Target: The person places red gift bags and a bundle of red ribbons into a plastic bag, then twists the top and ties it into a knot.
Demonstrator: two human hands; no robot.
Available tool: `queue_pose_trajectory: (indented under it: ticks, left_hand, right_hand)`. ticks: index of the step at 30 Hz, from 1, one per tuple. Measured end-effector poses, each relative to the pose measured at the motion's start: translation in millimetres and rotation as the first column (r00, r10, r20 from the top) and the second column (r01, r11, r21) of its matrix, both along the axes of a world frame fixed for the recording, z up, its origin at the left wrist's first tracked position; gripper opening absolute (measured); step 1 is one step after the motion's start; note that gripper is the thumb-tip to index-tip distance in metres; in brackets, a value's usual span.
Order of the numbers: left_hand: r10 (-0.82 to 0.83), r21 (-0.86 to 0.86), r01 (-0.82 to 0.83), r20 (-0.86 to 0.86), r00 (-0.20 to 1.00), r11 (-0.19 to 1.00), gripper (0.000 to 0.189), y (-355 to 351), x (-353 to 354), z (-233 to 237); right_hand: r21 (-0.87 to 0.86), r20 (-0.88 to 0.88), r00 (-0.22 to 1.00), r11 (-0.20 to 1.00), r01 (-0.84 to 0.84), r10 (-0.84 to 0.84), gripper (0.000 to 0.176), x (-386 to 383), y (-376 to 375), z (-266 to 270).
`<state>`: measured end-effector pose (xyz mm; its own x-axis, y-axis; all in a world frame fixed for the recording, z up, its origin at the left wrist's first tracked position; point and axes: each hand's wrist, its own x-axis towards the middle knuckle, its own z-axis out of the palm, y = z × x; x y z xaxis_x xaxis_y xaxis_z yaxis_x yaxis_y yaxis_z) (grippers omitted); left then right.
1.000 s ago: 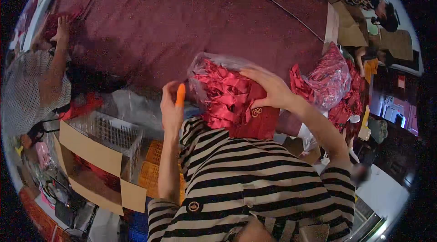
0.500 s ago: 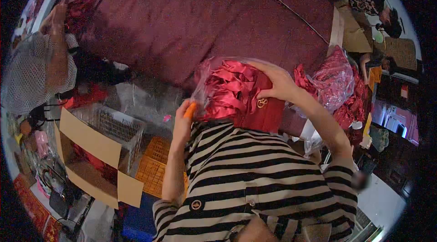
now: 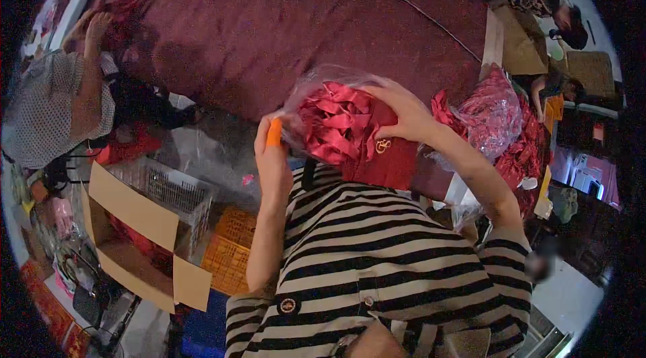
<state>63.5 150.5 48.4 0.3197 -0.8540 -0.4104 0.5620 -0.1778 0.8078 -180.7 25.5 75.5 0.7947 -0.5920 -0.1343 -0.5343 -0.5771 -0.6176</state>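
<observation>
Several red pouches (image 3: 387, 166) with shiny red ribbons (image 3: 336, 119) and a gold emblem are bunched together in front of my chest. A clear plastic bag (image 3: 323, 77) surrounds their left and upper parts. My left hand (image 3: 272, 136), with orange on its thumb, pinches the bag's left edge. My right hand (image 3: 404, 116) grips the pouches from the right, its thumb near the gold emblem and its fingers along the top.
A table under a dark red cloth (image 3: 269, 28) spans the front, crossed by a cable (image 3: 424, 11). Bagged red pouches (image 3: 498, 116) lie at right. An open carton (image 3: 134, 203), a grey crate (image 3: 175, 186) and orange baskets (image 3: 229, 250) stand lower left. People are at left and upper right.
My left hand has moved up with the bag's edge, and the bag has spread upward over the ribbons. At left, another person's hand has shifted slightly.
</observation>
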Motion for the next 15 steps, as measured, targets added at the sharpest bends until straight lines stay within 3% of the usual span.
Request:
queue_pose_trajectory:
  ticks: [1, 4, 6, 8, 9, 10, 11, 12, 13, 14, 15]
  left_hand:
    - [-0.059, -0.081, 0.052, -0.083, 0.995, 0.995, 0.018, -4.9, -0.6, -1.7]
    - [-0.166, -0.062, 0.160, -0.122, 0.979, 0.985, 0.018, -10.2, 0.4, -6.1]
    - [-0.235, -0.149, 0.227, -0.037, 0.971, 0.962, 0.026, -0.2, 1.5, 5.3]
    - [-0.331, -0.083, 0.356, 0.224, 0.917, 0.931, 0.042, 9.4, 3.8, 35.7]
    - [-0.339, -0.150, 0.359, 0.142, 0.930, 0.921, 0.055, 15.8, 8.1, 26.1]
    - [-0.344, -0.154, 0.365, 0.146, 0.927, 0.918, 0.055, 21.8, 10.8, 22.3]
    - [-0.345, -0.019, 0.397, 0.453, 0.822, 0.918, 0.054, 26.8, 12.8, 22.4]
    - [-0.345, 0.117, 0.378, 0.706, 0.618, 0.918, 0.054, 29.3, 13.1, 20.6]
    - [-0.216, 0.006, 0.316, 0.743, 0.633, 0.949, 0.041, 31.4, 9.6, 6.0]
    - [-0.215, 0.004, 0.317, 0.744, 0.632, 0.948, 0.041, 27.1, 9.7, 10.4]
    - [-0.360, 0.194, 0.325, 0.711, 0.604, 0.926, 0.033, 19.4, 9.8, 18.3]
  right_hand:
    - [-0.005, 0.000, 1.000, 1.000, 0.004, -0.004, 0.088, 0.0, -0.2, 0.9]
    - [0.026, 0.010, 1.000, 1.000, 0.000, 0.000, 0.087, -2.0, -0.1, -2.6]
    - [0.008, -0.049, 0.999, 1.000, 0.008, -0.008, 0.086, -6.1, 1.2, -13.7]
    - [0.014, -0.044, 0.999, 1.000, 0.005, -0.004, 0.086, -2.2, 0.8, -5.9]
    - [0.024, -0.042, 0.999, 1.000, -0.006, 0.007, 0.086, -0.7, -0.1, -2.8]
    - [0.019, -0.039, 0.999, 1.000, 0.001, 0.000, 0.086, -1.5, -0.8, -3.1]
    - [0.005, -0.007, 1.000, 1.000, -0.005, 0.005, 0.086, -2.3, -0.4, -4.0]
    - [-0.008, 0.025, 1.000, 1.000, -0.012, 0.012, 0.086, -2.9, 0.4, -5.3]
    - [-0.008, 0.027, 1.000, 1.000, -0.010, 0.010, 0.086, -3.1, 2.1, -6.2]
    - [-0.024, 0.016, 1.000, 1.000, -0.012, 0.012, 0.086, -3.1, 2.9, -6.8]
    - [-0.042, 0.003, 1.000, 0.999, -0.012, 0.012, 0.085, -3.9, 3.2, -7.7]
